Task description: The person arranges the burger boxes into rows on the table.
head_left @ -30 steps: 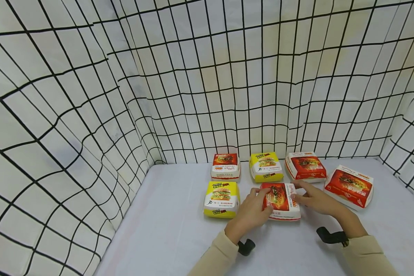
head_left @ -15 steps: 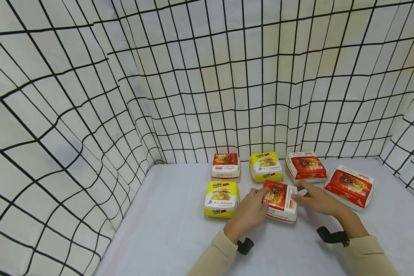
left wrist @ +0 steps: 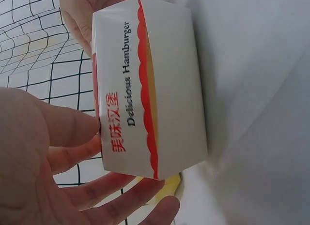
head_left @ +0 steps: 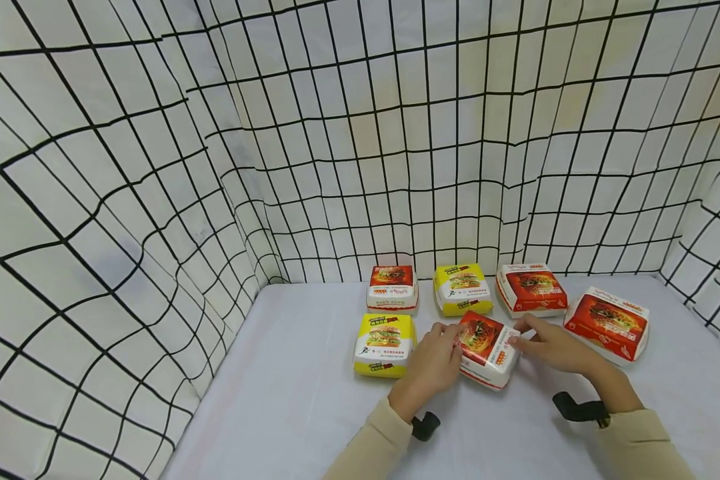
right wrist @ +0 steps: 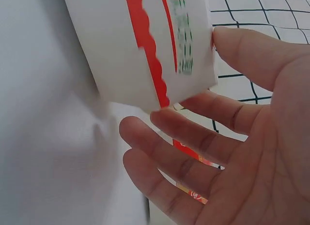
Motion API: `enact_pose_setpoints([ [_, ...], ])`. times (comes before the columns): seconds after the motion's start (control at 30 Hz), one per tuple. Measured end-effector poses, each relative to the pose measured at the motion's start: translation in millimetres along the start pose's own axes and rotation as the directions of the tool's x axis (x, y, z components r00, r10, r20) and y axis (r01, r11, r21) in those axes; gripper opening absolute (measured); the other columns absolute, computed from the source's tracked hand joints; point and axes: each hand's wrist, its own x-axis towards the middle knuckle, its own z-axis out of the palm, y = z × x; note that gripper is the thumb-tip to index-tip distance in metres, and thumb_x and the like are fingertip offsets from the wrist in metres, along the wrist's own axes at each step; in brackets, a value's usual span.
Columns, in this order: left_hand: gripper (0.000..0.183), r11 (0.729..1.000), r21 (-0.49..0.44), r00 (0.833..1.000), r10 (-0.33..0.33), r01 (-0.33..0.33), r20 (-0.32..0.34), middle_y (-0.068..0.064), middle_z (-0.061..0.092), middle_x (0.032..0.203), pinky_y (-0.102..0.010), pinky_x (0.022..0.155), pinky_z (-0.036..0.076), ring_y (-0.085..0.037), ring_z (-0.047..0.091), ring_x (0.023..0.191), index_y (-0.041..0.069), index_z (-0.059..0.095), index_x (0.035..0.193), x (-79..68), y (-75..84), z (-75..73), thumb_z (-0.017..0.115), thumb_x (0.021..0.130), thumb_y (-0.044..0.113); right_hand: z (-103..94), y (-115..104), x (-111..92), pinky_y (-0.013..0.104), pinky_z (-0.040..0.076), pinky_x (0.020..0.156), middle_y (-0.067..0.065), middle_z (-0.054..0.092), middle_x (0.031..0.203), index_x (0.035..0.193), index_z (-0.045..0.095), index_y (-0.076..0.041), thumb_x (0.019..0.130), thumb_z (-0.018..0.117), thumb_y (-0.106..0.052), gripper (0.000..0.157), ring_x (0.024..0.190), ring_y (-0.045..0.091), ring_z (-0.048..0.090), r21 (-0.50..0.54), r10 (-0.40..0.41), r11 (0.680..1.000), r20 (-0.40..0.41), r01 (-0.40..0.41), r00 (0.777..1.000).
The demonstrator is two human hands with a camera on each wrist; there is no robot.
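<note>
A red-and-white hamburger box [head_left: 489,349], turned at an angle, lies between both hands at the front of the group. My left hand [head_left: 432,360] holds its left side. In the left wrist view that thumb [left wrist: 72,126] presses the top edge, and the fingers reach round the side beneath it. On the opposite side, my right hand [head_left: 552,345] holds the box by a corner. The right wrist view has this thumb [right wrist: 247,48] on the upper edge and the forefinger by the corner; the other fingers are loosely bent. The box's lid looks closed.
A yellow hamburger box [head_left: 385,345] sits just left of my left hand. Behind stand a red box [head_left: 393,289], another yellow box [head_left: 463,291] and a second red box [head_left: 532,291]. A third red box [head_left: 607,325] lies right of my right hand. Black netting [head_left: 372,160] surrounds the white table [head_left: 264,400].
The hamburger box between my hands has turned clockwise as seen from above, its front edge now slanting down to the right. Both hands have stayed nearly in place; the other boxes have not moved.
</note>
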Motion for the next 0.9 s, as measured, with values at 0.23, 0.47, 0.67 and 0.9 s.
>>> enact_pose_setpoints([
  [0.23,0.049,1.0,-0.03,0.999,-0.003,0.001,-0.047,-0.003,0.054,0.141,-0.038,0.097,0.053,-0.017,0.055,0.117,0.025,0.054,0.147,-5.4,6.1,-12.3,0.064,0.1,0.038,-0.8,-1,0,0.043,0.058,0.083,0.021,0.059,0.137,0.145,0.048,-0.004,0.102,0.058,-0.047,0.062,0.114,0.031,0.058,0.029,-0.004,1.0,-0.06,0.006,0.998],
  [0.47,0.045,1.0,-0.029,0.996,0.0,-0.003,-0.092,-0.001,0.058,0.118,-0.026,0.076,0.051,-0.012,0.054,0.097,0.024,0.059,0.141,-7.2,10.4,-19.9,0.067,0.098,0.035,3.9,-2,5,0.043,0.058,0.085,0.021,0.058,0.14,0.145,0.049,-0.004,0.103,0.056,-0.046,0.06,0.118,0.035,0.059,0.021,-0.042,0.999,-0.1,0.044,0.994],
  [0.67,0.044,0.999,-0.02,0.999,-0.029,0.028,-0.047,-0.001,0.063,0.114,-0.025,0.07,0.049,-0.011,0.055,0.086,0.023,0.059,0.138,-7.2,10.2,-18.1,0.068,0.098,0.037,6.3,-3,6,0.034,0.053,0.08,0.021,0.061,0.138,0.144,0.052,-0.005,0.106,0.051,-0.042,0.053,0.111,0.029,0.057,-0.008,-0.084,0.996,-0.116,0.083,0.99],
  [0.9,0.036,0.999,0.051,0.998,0.002,0.001,-0.057,0.0,0.06,0.106,-0.025,0.066,0.043,-0.01,0.052,0.08,0.021,0.063,0.13,-6.4,6.2,-10.5,0.066,0.097,0.036,8.0,-6,5,0.036,0.053,0.081,0.019,0.062,0.135,0.142,0.055,-0.006,0.107,0.052,-0.033,0.044,0.108,0.028,0.057,0.015,-0.116,0.993,-0.088,0.118,0.989],
])
